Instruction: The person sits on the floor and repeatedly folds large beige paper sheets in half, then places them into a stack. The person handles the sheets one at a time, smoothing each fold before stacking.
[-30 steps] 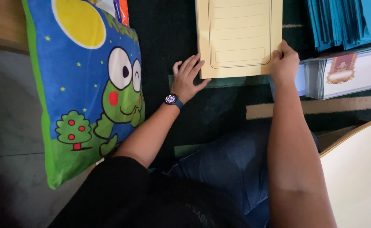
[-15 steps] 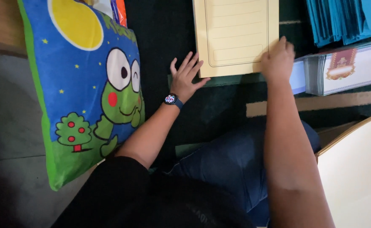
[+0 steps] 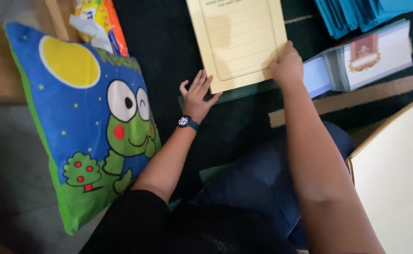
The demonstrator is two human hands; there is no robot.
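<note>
A pale yellow paper folder lies on a dark green mat in front of me. My right hand sits on its lower right corner with the fingers curled over the edge. My left hand, a dark watch on its wrist, lies flat on the mat with fingers spread. Its fingertips touch the folder's lower left corner. My knee in blue trousers is below the hands.
A blue and green cushion with a cartoon frog lies at the left, a colourful snack bag behind it. A stack of printed sheets and blue folders are at the upper right. A cream board is at the right.
My right hand has slid from the folder's right edge onto its lower right corner, and the folder now lies slightly turned. My left hand has stayed flat on the mat.
</note>
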